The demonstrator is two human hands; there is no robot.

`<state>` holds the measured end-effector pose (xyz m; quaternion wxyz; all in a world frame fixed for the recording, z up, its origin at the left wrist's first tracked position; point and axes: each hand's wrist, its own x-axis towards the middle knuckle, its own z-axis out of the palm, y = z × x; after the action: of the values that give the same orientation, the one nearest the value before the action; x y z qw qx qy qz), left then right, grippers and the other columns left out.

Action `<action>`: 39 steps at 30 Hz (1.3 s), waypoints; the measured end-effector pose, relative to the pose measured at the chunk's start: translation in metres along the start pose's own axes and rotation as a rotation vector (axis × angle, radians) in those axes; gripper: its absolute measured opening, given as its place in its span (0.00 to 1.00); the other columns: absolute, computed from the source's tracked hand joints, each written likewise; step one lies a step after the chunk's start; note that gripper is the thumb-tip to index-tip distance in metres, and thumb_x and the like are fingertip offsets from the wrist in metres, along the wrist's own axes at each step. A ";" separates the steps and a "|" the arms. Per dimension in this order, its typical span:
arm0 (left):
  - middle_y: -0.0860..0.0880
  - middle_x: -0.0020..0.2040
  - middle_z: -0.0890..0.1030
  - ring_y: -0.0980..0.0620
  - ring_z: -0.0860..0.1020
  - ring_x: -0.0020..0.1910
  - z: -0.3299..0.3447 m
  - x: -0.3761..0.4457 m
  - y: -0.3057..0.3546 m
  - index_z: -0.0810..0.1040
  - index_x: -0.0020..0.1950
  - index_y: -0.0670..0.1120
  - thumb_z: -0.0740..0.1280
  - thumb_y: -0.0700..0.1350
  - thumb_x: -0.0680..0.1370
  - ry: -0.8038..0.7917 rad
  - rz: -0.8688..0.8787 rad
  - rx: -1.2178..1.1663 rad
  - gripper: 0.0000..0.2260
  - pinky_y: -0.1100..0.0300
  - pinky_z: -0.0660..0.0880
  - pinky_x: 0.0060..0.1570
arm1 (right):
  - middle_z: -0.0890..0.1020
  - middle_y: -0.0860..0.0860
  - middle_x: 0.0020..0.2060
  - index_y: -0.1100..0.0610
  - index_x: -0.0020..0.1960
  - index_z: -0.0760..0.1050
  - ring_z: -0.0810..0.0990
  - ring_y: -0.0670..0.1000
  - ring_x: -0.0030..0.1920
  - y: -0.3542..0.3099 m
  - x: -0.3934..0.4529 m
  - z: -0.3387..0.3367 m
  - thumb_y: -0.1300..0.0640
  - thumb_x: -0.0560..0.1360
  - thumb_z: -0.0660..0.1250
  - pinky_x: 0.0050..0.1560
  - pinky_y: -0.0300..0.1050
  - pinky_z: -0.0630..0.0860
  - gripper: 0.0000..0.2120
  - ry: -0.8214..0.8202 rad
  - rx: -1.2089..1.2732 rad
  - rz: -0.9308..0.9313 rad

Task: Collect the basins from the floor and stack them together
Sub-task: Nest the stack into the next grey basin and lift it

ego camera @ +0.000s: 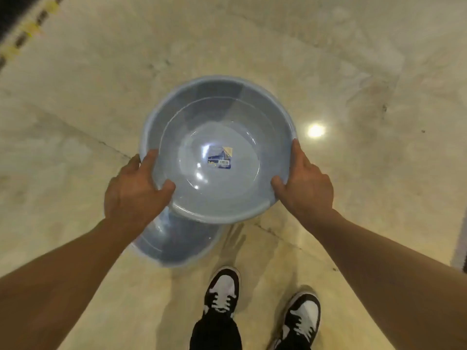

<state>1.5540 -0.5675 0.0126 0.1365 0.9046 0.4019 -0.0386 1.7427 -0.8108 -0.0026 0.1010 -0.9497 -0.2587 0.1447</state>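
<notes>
Holding the upper basin (217,150) by its rim, we have our left hand (134,190) clamped on the near-left edge and our right hand (303,183) on the right edge, each closed around the lip with the thumb hooked inside and the other fingers under or outside the rim. We judge this two-sided grip keeps the wide, light bowl level and mouth-up, so it can nest straight down without tipping. A label (220,161) sits on its clear bottom, midway between our hands.

Below our left hand and wrist lies a second basin (174,243), also mouth-up, partly hidden under the one we hold. Whether the two touch we cannot tell; the lower one looks blurred and seems to rest on the floor (75,109). We take the step in hand to be bringing the held basin over that one to stack them.

Around our hands the floor lies open: wide bare tile beyond them and out to either side. On the near side of our right hand stand our shoes (222,289), so the tightest edge is toward our feet. The lower basin's rim runs close to the left shoe.
</notes>
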 end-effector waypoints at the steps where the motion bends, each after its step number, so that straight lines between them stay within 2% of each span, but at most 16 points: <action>1: 0.42 0.60 0.77 0.35 0.77 0.54 -0.012 -0.008 -0.025 0.65 0.72 0.55 0.63 0.59 0.69 0.006 -0.054 0.013 0.31 0.42 0.75 0.52 | 0.72 0.55 0.68 0.56 0.80 0.48 0.78 0.61 0.52 -0.026 0.002 0.006 0.46 0.76 0.60 0.45 0.51 0.73 0.38 -0.007 0.019 -0.052; 3: 0.43 0.60 0.77 0.34 0.78 0.51 -0.025 -0.027 -0.072 0.64 0.71 0.56 0.63 0.60 0.69 0.036 -0.137 0.010 0.31 0.41 0.76 0.50 | 0.72 0.53 0.68 0.53 0.80 0.47 0.78 0.59 0.52 -0.072 -0.002 0.019 0.44 0.77 0.59 0.48 0.54 0.78 0.38 -0.046 0.038 -0.143; 6: 0.43 0.60 0.78 0.33 0.78 0.49 -0.024 -0.060 -0.124 0.66 0.72 0.55 0.64 0.58 0.69 0.080 -0.237 -0.010 0.31 0.40 0.76 0.47 | 0.69 0.52 0.71 0.51 0.80 0.44 0.78 0.58 0.55 -0.118 -0.010 0.045 0.43 0.77 0.58 0.51 0.54 0.77 0.37 -0.123 0.014 -0.227; 10: 0.42 0.67 0.75 0.34 0.77 0.58 0.009 -0.093 -0.159 0.66 0.75 0.52 0.63 0.59 0.71 -0.025 -0.372 -0.062 0.33 0.40 0.75 0.53 | 0.66 0.51 0.74 0.50 0.79 0.44 0.77 0.58 0.59 -0.138 -0.017 0.081 0.45 0.76 0.58 0.54 0.56 0.76 0.38 -0.212 -0.065 -0.280; 13: 0.42 0.72 0.71 0.36 0.73 0.64 0.040 -0.103 -0.161 0.63 0.77 0.51 0.67 0.56 0.74 -0.091 -0.442 -0.136 0.32 0.42 0.72 0.58 | 0.67 0.52 0.74 0.50 0.79 0.45 0.76 0.59 0.61 -0.131 -0.019 0.105 0.46 0.76 0.58 0.54 0.59 0.77 0.37 -0.236 -0.128 -0.278; 17: 0.40 0.75 0.68 0.37 0.70 0.69 0.079 -0.112 -0.151 0.63 0.78 0.49 0.68 0.53 0.75 -0.121 -0.434 -0.190 0.33 0.43 0.70 0.62 | 0.66 0.54 0.74 0.52 0.79 0.47 0.73 0.59 0.64 -0.106 -0.026 0.130 0.47 0.76 0.57 0.53 0.56 0.75 0.36 -0.215 -0.223 -0.262; 22: 0.44 0.78 0.62 0.40 0.67 0.72 0.117 -0.112 -0.152 0.56 0.80 0.53 0.62 0.58 0.77 -0.251 -0.501 -0.171 0.33 0.45 0.69 0.63 | 0.61 0.54 0.78 0.52 0.80 0.44 0.68 0.59 0.71 -0.090 -0.027 0.156 0.46 0.78 0.56 0.60 0.57 0.71 0.36 -0.256 -0.293 -0.252; 28: 0.43 0.80 0.58 0.39 0.66 0.73 0.148 -0.108 -0.158 0.53 0.80 0.53 0.61 0.58 0.78 -0.299 -0.493 -0.139 0.33 0.44 0.71 0.61 | 0.59 0.53 0.78 0.51 0.79 0.42 0.65 0.60 0.72 -0.089 -0.018 0.185 0.46 0.78 0.56 0.62 0.60 0.71 0.36 -0.289 -0.328 -0.211; 35: 0.45 0.81 0.53 0.43 0.60 0.77 0.163 -0.105 -0.167 0.48 0.81 0.55 0.62 0.56 0.78 -0.413 -0.461 -0.195 0.35 0.44 0.71 0.64 | 0.58 0.52 0.79 0.48 0.79 0.36 0.63 0.60 0.74 -0.084 -0.012 0.198 0.41 0.78 0.56 0.65 0.63 0.70 0.38 -0.352 -0.380 -0.198; 39: 0.45 0.81 0.53 0.43 0.56 0.78 0.152 -0.098 -0.177 0.45 0.81 0.55 0.58 0.60 0.79 -0.546 -0.385 -0.063 0.35 0.43 0.67 0.68 | 0.61 0.50 0.77 0.50 0.79 0.38 0.62 0.59 0.74 -0.091 -0.005 0.188 0.38 0.79 0.52 0.65 0.62 0.69 0.37 -0.422 -0.456 -0.211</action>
<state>1.3638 -0.5670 -0.1543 0.2572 0.7638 0.5149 -0.2922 1.6348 -0.7141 -0.1538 -0.1557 -0.8648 -0.3967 0.2656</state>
